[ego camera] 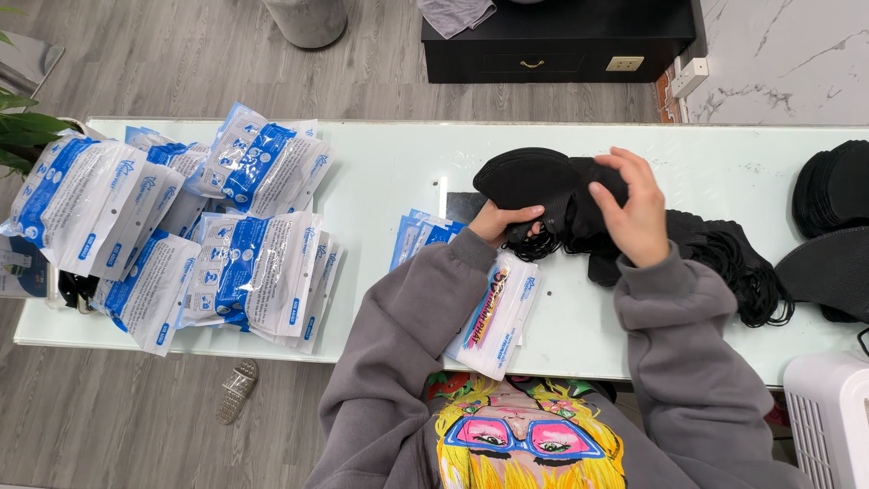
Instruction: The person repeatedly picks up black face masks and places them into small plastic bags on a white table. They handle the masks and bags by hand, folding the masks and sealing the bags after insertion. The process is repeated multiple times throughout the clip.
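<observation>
**Desk:** What lies in the hands, and which way does it run?

**Photographer:** A stack of black face masks [543,186], flat and folded, held just above the pale green table [398,163], right of its middle. Its long axis runs roughly left to right across the frame, the rounded end toward the left, the ear loops hanging in a dark tangle at the lower edge.

**Desk:** The hands?

**Photographer:** The left hand [505,220] comes up from below, grey sleeve bent at the elbow; its grip is closed on the stack's lower left edge, thumb on top and fingers curled beneath. The right hand [631,210] rests over the stack's right end, palm down, fingers loosely curved, thumb pressed to the fabric. How firmly it holds cannot be told.

**Desk:** How do the masks look?

**Photographer:** Matte black, thin, layered one on another, the edges not quite aligned.

**Desk:** Around them?

**Photographer:** A loose heap of black masks [724,263] trails right of the hands, with further black stacks [833,195] near the table's right end. A flat printed pouch [496,317] lies beneath the left forearm, blue empty bags [421,234] just beside it. Filled blue-and-white packets [262,272] pile at the left end, well apart.
</observation>
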